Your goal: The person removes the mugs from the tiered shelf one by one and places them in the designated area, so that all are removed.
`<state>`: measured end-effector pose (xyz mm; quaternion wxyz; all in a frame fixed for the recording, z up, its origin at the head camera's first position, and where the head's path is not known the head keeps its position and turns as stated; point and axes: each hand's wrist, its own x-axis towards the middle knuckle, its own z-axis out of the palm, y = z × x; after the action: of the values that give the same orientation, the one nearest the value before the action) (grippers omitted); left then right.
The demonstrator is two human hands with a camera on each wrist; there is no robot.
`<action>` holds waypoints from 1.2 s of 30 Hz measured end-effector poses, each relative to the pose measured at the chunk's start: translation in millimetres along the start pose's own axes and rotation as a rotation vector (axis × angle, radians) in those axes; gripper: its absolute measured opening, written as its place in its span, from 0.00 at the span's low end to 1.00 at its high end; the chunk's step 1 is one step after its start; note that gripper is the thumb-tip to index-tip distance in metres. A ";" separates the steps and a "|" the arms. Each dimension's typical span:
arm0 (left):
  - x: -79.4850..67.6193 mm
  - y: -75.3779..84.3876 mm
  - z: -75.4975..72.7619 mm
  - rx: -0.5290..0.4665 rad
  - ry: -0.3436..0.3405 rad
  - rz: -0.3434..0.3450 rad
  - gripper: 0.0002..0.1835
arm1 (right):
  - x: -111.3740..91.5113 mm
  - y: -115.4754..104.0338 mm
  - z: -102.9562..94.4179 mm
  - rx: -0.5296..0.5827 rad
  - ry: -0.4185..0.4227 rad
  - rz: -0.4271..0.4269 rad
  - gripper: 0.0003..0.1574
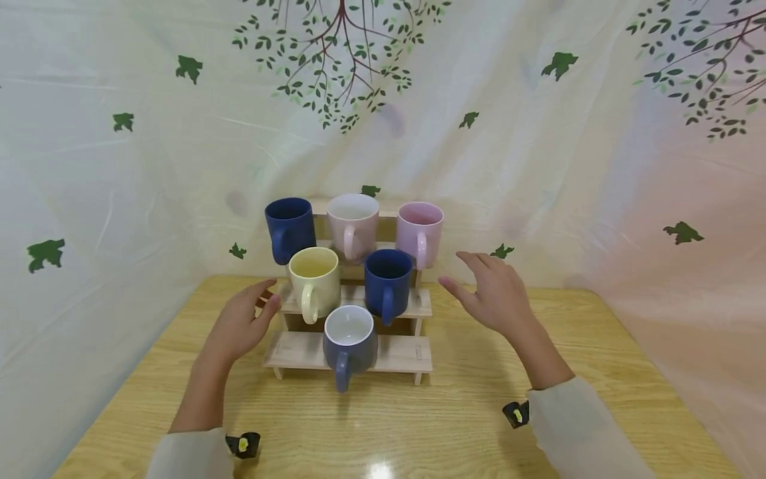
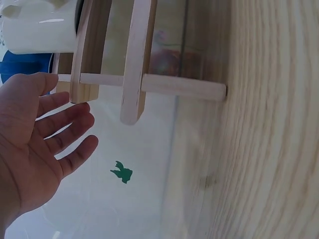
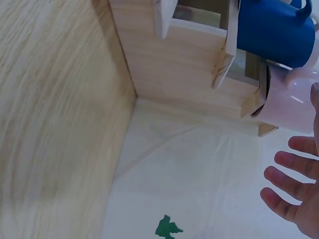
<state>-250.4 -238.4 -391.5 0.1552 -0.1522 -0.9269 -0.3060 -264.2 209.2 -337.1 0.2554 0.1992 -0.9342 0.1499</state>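
Note:
A tiered wooden stand (image 1: 293, 350) carries several mugs. On its top step are a dark blue mug (image 1: 293, 226), a pale pink-and-white mug (image 1: 359, 229) and a pink mug (image 1: 431, 233). The middle step bears a yellow mug (image 1: 320, 286) and another blue mug (image 1: 383, 283); a grey-blue mug (image 1: 359, 349) with a white inside stands on the lowest. My left hand (image 1: 242, 322) is beside the stand's left side, near the yellow mug, fingers loosely bent and holding nothing. To the right, my right hand (image 1: 497, 293) hovers near the pink mug with fingers spread and nothing held.
The stand sits on a wood-grain table (image 1: 479, 426). Behind and at both sides hangs a pale curtain (image 1: 179, 179) printed with green leaves and branches. Small black devices show by both sleeves (image 1: 586, 426).

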 end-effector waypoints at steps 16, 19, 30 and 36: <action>-4.8 -8.1 8.2 -0.166 0.057 -0.182 0.26 | 15.3 -34.6 -6.1 0.122 0.114 -0.069 0.38; -5.1 -9.0 10.1 -0.184 0.068 -0.203 0.26 | 18.6 -38.8 -6.4 0.154 0.103 -0.073 0.35; -7.1 -13.1 11.1 -0.600 0.064 -0.394 0.27 | 31.6 -48.6 -1.8 0.400 0.101 -0.082 0.22; -4.7 -10.4 9.3 -0.809 0.046 -0.463 0.27 | 35.1 -49.4 -1.3 0.602 0.048 0.060 0.21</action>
<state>-251.9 -241.6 -405.8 0.0318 0.0172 -0.7391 -0.6727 -269.3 156.1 -308.3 0.2022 0.2344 -0.8471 0.4320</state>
